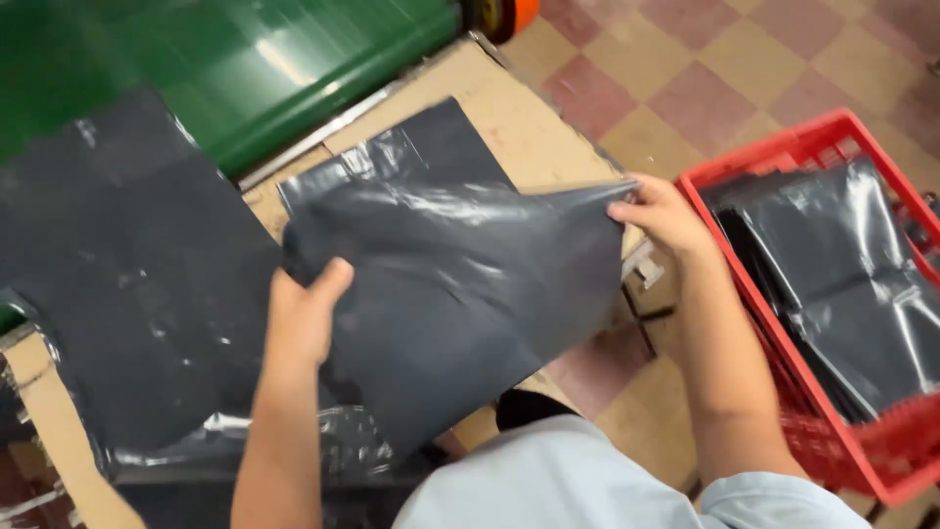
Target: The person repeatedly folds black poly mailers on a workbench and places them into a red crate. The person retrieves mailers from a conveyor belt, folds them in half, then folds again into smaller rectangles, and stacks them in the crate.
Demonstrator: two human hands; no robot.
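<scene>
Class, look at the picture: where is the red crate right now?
The red crate sits on the checkered floor at the right of the head view, beside the person's right hand, filled with black bags.

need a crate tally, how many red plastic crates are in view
1. The red plastic crate sits on the checked floor at the right, beside the right hand, and holds black plastic bags. Others may be out of frame.
</scene>
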